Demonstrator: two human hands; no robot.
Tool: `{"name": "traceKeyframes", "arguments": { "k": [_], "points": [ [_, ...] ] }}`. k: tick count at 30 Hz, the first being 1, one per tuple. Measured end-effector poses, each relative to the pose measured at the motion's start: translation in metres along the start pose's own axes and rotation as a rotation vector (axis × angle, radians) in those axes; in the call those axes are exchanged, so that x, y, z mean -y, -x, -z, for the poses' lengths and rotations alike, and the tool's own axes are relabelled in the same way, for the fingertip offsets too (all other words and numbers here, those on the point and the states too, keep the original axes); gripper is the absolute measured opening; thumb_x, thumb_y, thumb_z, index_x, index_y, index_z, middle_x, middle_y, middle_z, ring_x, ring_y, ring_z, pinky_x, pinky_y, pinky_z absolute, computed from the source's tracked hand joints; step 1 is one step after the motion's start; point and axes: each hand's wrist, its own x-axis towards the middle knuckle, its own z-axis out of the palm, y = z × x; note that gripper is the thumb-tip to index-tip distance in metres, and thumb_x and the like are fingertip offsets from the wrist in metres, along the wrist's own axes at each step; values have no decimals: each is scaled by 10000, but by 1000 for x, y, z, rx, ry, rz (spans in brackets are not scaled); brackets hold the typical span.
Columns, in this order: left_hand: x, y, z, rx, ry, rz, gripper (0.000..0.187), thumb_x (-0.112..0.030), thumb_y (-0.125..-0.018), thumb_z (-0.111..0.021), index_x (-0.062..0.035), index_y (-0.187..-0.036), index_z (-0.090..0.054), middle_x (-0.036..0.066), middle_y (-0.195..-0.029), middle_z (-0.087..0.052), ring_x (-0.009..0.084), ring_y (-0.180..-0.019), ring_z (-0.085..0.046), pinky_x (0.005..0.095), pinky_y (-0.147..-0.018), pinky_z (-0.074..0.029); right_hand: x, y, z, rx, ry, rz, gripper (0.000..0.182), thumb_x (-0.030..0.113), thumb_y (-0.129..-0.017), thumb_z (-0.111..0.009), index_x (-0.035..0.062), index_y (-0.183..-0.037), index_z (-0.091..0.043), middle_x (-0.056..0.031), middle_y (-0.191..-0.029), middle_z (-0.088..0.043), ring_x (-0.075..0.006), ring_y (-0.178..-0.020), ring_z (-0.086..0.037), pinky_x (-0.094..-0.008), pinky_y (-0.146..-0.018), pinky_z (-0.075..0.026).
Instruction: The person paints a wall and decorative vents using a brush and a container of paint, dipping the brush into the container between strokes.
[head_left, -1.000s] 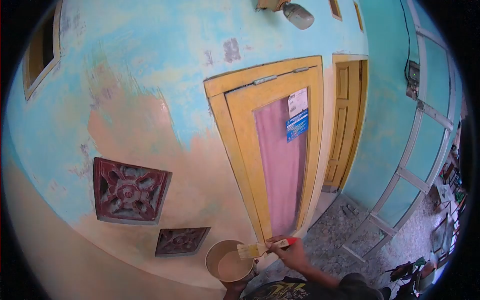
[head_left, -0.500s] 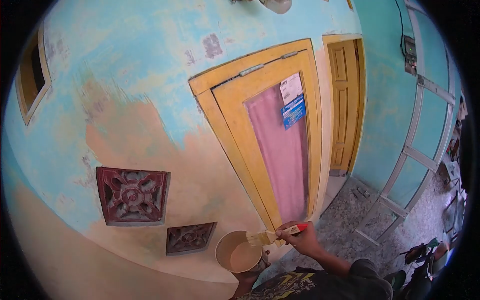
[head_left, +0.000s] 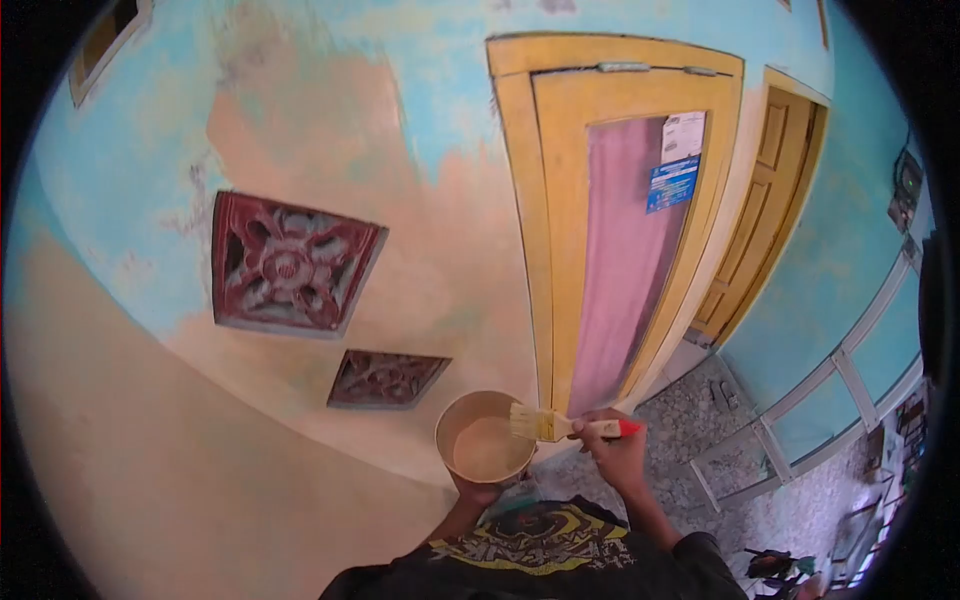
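My left hand [head_left: 481, 490] supports a paint bucket [head_left: 459, 418] from below, its fingers largely hidden beneath it. Peach-coloured paint [head_left: 490, 450] lies inside the bucket. In my right hand [head_left: 612, 452] is a paintbrush [head_left: 545, 424], gripped by its pale, red-tipped handle. The brush's light bristles overlap the bucket's right rim in this view and point left over the paint.
Ahead is a wall [head_left: 450, 270] in patchy blue and peach, with two dark red vent blocks [head_left: 290, 265]. A yellow-framed window [head_left: 560, 250] with a pink curtain stands beside a yellow door [head_left: 755, 220]. At right, a ladder [head_left: 855, 385] leans on the wall.
The view has turned, so window and vents sit higher and the window further right. The brush has gone from tilted to nearly level, still at the bucket's rim. Both hands keep their holds.
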Motion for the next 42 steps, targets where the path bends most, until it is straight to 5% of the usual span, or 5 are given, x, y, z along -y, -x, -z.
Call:
{"name": "traceKeyframes", "arguments": {
  "k": [8, 15, 20, 29, 42],
  "points": [
    [3, 3, 25, -19, -417, 28, 872, -682, -911, -466, -117, -1548, -278, 206, -1534, -381, 455, -1381, -415, 662, -1071, -417, -12, 1, -4, -29, -1, 7, 242, 187, -903, -777, -40, -945, -707, -79, -787, -721, -108, -644, -658, -258, -585, -544],
    [24, 12, 79, 1, 175, -126, 988, -798, -776, -540, -229, -1554, -322, 125, -1601, -320, 379, -1426, -388, 660, -1142, -323, -29, 3, 6, -74, -83, -28, 146, 88, -897, -742, -13, -933, -643, -59, -854, -683, -124, -748, -650, -286, -671, -556],
    [12, 21, 50, -59, 112, -311, 980, -787, -779, -535, -227, -1555, -322, 121, -1600, -323, 378, -1426, -386, 660, -1145, -316, -2, -10, -1, -44, 73, -237, 691, 378, -875, -779, -51, -1341, -501, -195, -906, -740, -251, -837, -675, -471, -895, -543],
    [8, 34, 40, -146, 111, -375, 966, -767, -785, -526, -224, -1558, -322, 114, -1599, -329, 377, -1426, -381, 659, -1149, -303, -78, -69, -7, 180, 5, 52, 265, 211, -899, -780, -37, -974, -722, -125, -694, -678, -188, -565, -637, -293, -562, -549],
    [5, 48, 37, -218, 104, -377, 946, -738, -794, -514, -218, -1561, -323, 105, -1597, -337, 375, -1427, -375, 658, -1155, -284, -44, -52, -26, 407, -72, -68, 251, 232, -940, -736, 8, -1048, -705, -166, -777, -730, -189, -631, -693, -305, -577, -573]
  ]
}}
